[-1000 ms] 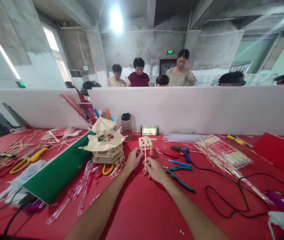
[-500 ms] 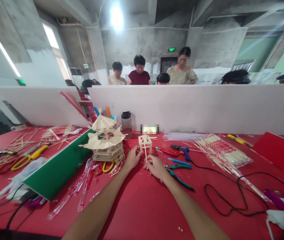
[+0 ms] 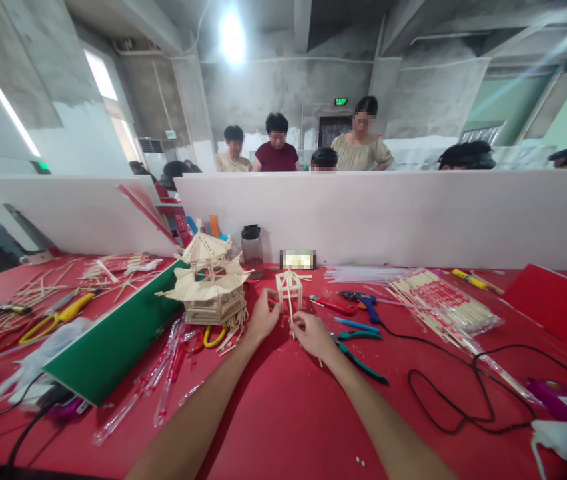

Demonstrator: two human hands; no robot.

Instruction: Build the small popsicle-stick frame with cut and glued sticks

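Fine work at a small stick frame [image 3: 298, 289]

In the head view, the frame stands upright on the red table [image 3: 273, 413], straight ahead of the person and just beyond the fingertips. The left hand [image 3: 264, 317] is at its left side, thumb and fingers loosely curled by the lower post, probably to keep so light a thing from sliding. Whether those fingers pinch the post or merely rest against it, I cannot tell. The right hand [image 3: 312, 335] has thumb and fingertips closed on a thin stick [image 3: 291, 310] near its lower end, which seems to leave the upper length free to be aimed. That length crosses the front of the frame; whether it touches is unclear.

A larger pagoda model [image 3: 213, 293] stands to the left, perhaps within sight as a guide. The glue gun [image 3: 370, 308], red knife [image 3: 336, 305] and green-handled pliers [image 3: 363, 363] lie near the right hand, presumably for easy reach.

As for writing, the packet of sticks [image 3: 453, 303] carries red printing too small to read. The green sign [image 3: 341, 102] on the far wall has lit characters, also illegible. No brand can be made out.
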